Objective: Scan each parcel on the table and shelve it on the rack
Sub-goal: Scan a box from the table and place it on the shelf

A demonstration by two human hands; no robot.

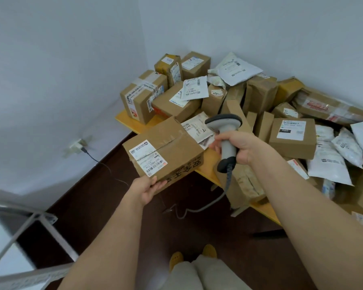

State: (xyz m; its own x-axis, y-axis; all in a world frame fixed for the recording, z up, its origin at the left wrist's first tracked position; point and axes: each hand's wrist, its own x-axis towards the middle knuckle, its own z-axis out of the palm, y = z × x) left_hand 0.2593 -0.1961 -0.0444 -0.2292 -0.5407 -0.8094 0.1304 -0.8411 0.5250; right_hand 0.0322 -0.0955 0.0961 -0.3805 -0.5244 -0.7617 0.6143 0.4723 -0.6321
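Boxes and white mailers (238,69) crowd the bench (126,119) at right of frame. At centre, the left hand (149,190) grips a box (162,149) by its near corner, long axis running toward upper right, label up. The right hand (238,147) is wrapped around a scanner (225,132), whose head points left over the box.

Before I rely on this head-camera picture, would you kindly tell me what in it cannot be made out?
- Held box: label print is too small to read; its underside is hidden by the left hand.
- Scanner: its window faces away, so no beam is visible; the trigger sits under the right hand.
- Rack: only a corner of the frame shows, cut by the left edge.
- Table: its right end runs past the edge.
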